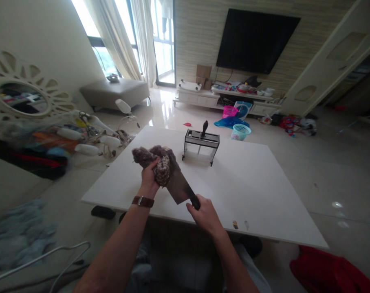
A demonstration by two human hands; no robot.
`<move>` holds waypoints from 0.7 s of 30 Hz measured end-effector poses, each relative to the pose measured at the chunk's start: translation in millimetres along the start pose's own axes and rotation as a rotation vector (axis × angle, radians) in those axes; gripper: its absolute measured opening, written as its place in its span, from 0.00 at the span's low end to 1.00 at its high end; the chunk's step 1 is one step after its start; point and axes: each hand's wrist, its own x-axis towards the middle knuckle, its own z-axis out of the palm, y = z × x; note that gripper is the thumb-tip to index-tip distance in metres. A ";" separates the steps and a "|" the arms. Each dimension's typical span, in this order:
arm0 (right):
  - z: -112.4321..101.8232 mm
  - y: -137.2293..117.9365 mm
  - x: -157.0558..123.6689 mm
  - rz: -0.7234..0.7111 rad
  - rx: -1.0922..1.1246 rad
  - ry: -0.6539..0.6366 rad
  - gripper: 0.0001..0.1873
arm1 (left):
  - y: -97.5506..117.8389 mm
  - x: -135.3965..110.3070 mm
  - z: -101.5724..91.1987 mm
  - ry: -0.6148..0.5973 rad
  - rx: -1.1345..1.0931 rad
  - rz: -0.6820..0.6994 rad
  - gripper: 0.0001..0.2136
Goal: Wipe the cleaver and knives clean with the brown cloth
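Note:
My left hand is closed on a fuzzy brown-grey cloth, pressing it against the flat of a broad cleaver blade. My right hand grips the cleaver's dark handle at the near edge of the white table. The blade slants up and away to the left, over the table's near left part. A brown watch strap sits on my left wrist. Farther back on the table stands a metal knife rack with one black-handled knife stuck in it.
Two small bits lie near the table's front edge. A cluttered heap of white bottles and wires lies left on the floor. A red bag sits at lower right. Baskets, a TV and a low cabinet stand beyond.

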 end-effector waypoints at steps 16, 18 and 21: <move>18.6 17.3 6.9 0.200 0.266 0.077 0.13 | -33.1 -33.5 12.6 -0.202 0.313 -0.129 0.21; 19.5 16.3 7.8 0.185 0.258 0.085 0.13 | -38.7 -35.0 15.1 -0.142 0.293 -0.066 0.21; 20.7 13.5 8.7 0.155 0.255 0.096 0.14 | -41.6 -29.8 15.5 -0.084 0.203 -0.014 0.20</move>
